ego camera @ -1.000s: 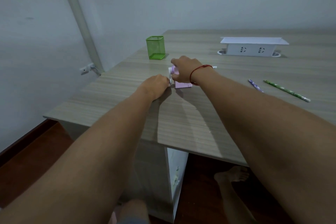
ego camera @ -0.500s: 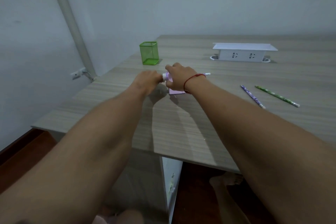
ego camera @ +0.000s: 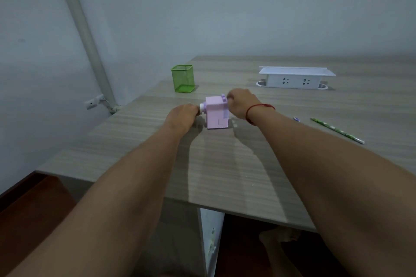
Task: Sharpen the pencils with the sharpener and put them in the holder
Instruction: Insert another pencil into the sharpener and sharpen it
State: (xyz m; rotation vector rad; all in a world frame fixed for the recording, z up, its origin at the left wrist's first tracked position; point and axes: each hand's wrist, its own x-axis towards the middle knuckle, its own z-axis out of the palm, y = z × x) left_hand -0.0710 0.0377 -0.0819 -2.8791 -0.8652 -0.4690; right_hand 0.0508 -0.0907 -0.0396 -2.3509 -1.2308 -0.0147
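Note:
A pink sharpener (ego camera: 216, 116) stands upright on the wooden desk (ego camera: 225, 164). My left hand (ego camera: 183, 114) curls its fingers round the white and purple knob (ego camera: 203, 108) on the sharpener's left end. My right hand (ego camera: 240, 103) is at the sharpener's right end, fingers curled against its purple end piece (ego camera: 223, 98); what lies under the fingers is hidden. The green mesh holder (ego camera: 183, 78) stands behind the sharpener to the left and looks empty. A green pencil (ego camera: 337, 131) lies to the right. Only the tip of a purple pencil (ego camera: 296, 119) shows beyond my right forearm.
A white socket box (ego camera: 295, 77) sits at the back right of the desk. The desk's left edge meets the wall, where a grey pipe (ego camera: 85, 36) runs up. The near edge lies under my forearms, with a white cabinet (ego camera: 210, 243) and dark floor below.
My right hand has slid off the sharpener's top to its right end, uncovering the pink body. The pencil end seen behind my right wrist no longer shows. My left hand stays at the knob.

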